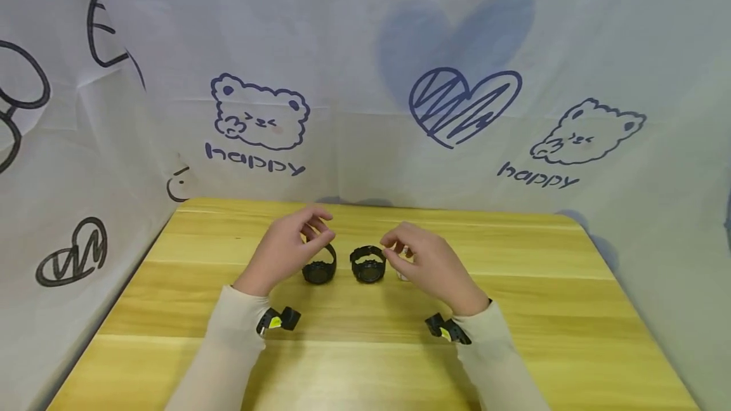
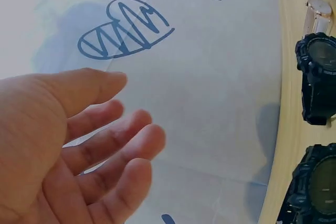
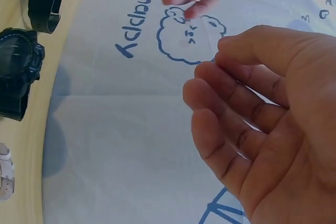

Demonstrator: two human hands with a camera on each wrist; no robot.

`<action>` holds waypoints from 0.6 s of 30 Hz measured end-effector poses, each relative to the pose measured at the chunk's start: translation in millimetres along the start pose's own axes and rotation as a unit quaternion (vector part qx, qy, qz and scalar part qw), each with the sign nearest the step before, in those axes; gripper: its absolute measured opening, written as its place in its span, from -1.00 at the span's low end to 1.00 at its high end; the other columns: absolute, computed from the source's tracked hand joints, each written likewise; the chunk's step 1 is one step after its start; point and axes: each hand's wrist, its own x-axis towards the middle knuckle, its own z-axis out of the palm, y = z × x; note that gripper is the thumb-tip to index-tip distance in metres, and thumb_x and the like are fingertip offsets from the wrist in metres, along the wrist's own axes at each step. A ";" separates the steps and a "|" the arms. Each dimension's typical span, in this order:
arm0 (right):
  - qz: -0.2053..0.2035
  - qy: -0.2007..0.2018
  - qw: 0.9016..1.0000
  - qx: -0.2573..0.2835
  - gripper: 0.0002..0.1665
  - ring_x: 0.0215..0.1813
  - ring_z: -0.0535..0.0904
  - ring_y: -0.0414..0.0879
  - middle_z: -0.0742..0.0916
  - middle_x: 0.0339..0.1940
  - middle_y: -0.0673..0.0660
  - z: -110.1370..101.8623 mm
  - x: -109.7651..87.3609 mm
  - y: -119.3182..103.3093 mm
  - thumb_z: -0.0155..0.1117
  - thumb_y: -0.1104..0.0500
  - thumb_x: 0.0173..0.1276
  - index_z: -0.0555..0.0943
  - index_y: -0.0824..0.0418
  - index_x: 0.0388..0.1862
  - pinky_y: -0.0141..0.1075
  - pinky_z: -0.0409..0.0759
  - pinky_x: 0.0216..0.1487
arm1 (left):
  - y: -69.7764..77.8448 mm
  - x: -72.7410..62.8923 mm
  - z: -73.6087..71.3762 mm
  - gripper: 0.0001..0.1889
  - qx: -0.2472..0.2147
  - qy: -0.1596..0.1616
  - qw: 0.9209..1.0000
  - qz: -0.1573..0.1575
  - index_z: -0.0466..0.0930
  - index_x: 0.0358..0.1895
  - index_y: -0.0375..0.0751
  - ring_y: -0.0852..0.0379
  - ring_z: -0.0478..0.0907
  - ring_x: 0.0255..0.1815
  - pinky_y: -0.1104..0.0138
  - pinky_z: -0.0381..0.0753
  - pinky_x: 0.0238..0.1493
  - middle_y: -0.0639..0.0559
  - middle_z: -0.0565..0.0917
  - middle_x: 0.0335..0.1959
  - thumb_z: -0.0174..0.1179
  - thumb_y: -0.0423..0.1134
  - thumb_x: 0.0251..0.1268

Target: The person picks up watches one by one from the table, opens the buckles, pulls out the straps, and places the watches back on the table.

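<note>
Two black digital wristwatches stand on the table with their straps looped: the left watch (image 1: 318, 273) and the middle watch (image 1: 368, 270). A smaller light-strapped watch (image 2: 318, 15) with a rose-gold case stands to their right, mostly hidden behind my right hand in the head view. My left hand (image 1: 288, 247) hovers near the left watch, overlapping its strap, fingers loosely bent with nothing in them. Nearest to the light watch is my right hand (image 1: 428, 262), raised with relaxed fingers and holding nothing; the right wrist view shows its palm bare.
The yellow wood-grain table (image 1: 354, 360) ends at the back against a white cloth (image 1: 354, 81) printed with hearts, bears and lettering. Cloth also hangs along the left side. A small black camera (image 1: 290, 318) is strapped on the left wrist, and another camera (image 1: 435, 323) on the right.
</note>
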 end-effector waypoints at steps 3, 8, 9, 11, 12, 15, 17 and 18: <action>-0.001 -0.009 1.000 -0.018 -0.87 -0.23 0.62 -0.25 0.74 -0.12 -0.07 0.5 1.1 -0.6 0.36 0.18 0.48 0.70 0.06 -0.04 -0.33 0.63 -0.24 | 2.0 -2.0 3.2 -0.77 0.004 -0.024 1.000 0.000 0.67 0.09 -0.02 0.21 0.65 -0.21 0.22 0.66 -0.14 0.19 0.74 -0.17 0.30 -0.11 0.47; 0.012 -0.028 0.999 -0.027 -0.85 -0.20 0.65 -0.15 0.76 -0.08 0.01 3.8 2.8 3.5 0.39 0.20 0.45 0.70 0.09 -0.03 -0.26 0.65 -0.18 | 1.8 -1.1 10.1 -0.81 0.010 -0.060 0.998 -0.018 0.69 0.02 -0.04 0.21 0.62 -0.25 0.24 0.65 -0.16 0.18 0.73 -0.21 0.32 -0.11 0.45; 0.018 -0.034 0.999 -0.028 -0.84 -0.18 0.66 -0.13 0.76 -0.07 0.01 4.9 3.3 4.8 0.39 0.20 0.45 0.70 0.11 -0.03 -0.24 0.66 -0.15 | 1.1 -0.8 11.9 -0.81 0.016 -0.068 0.997 -0.023 0.69 0.01 -0.03 0.20 0.61 -0.27 0.24 0.63 -0.17 0.18 0.73 -0.21 0.32 -0.10 0.45; 0.033 -0.049 0.998 -0.029 -0.82 -0.14 0.67 -0.07 0.76 -0.05 0.03 8.4 4.7 8.2 0.40 0.19 0.45 0.70 0.14 -0.01 -0.20 0.67 -0.09 | -1.9 -0.4 16.0 -0.81 0.026 -0.088 0.995 -0.037 0.70 -0.01 -0.03 0.20 0.58 -0.30 0.24 0.61 -0.20 0.19 0.73 -0.21 0.32 -0.08 0.45; 0.042 -0.060 0.997 -0.030 -0.80 -0.12 0.67 -0.05 0.75 -0.04 0.05 10.7 5.6 10.0 0.39 0.18 0.45 0.71 0.16 0.00 -0.18 0.67 -0.06 | -3.7 -0.2 18.0 -0.81 0.032 -0.098 0.994 -0.044 0.70 -0.01 -0.02 0.19 0.57 -0.31 0.24 0.59 -0.20 0.19 0.72 -0.21 0.32 -0.07 0.45; 0.065 -0.099 0.992 -0.034 -0.73 -0.08 0.68 0.00 0.75 0.00 0.09 19.0 7.8 16.1 0.39 0.17 0.45 0.70 0.22 0.07 -0.14 0.67 -0.01 | -8.0 -0.5 23.8 -0.82 0.037 -0.121 0.990 -0.066 0.70 -0.04 -0.04 0.18 0.55 -0.34 0.24 0.57 -0.19 0.19 0.71 -0.23 0.31 -0.08 0.44; 0.079 -0.124 0.989 -0.034 -0.69 -0.06 0.69 0.03 0.74 0.03 0.10 24.4 8.6 19.1 0.40 0.18 0.45 0.69 0.25 0.11 -0.12 0.67 0.02 | -10.1 -0.5 28.0 -0.83 0.034 -0.132 0.988 -0.075 0.70 -0.06 -0.04 0.19 0.56 -0.33 0.23 0.57 -0.17 0.19 0.71 -0.25 0.32 -0.09 0.43; 0.083 -0.131 0.987 -0.039 -0.68 -0.05 0.70 0.03 0.74 0.03 0.11 27.0 8.7 20.2 0.40 0.19 0.44 0.69 0.25 0.11 -0.11 0.68 0.03 | -11.1 -0.6 30.3 -0.83 0.035 -0.137 0.987 -0.077 0.70 -0.06 -0.04 0.20 0.56 -0.32 0.23 0.58 -0.16 0.19 0.71 -0.25 0.32 -0.09 0.43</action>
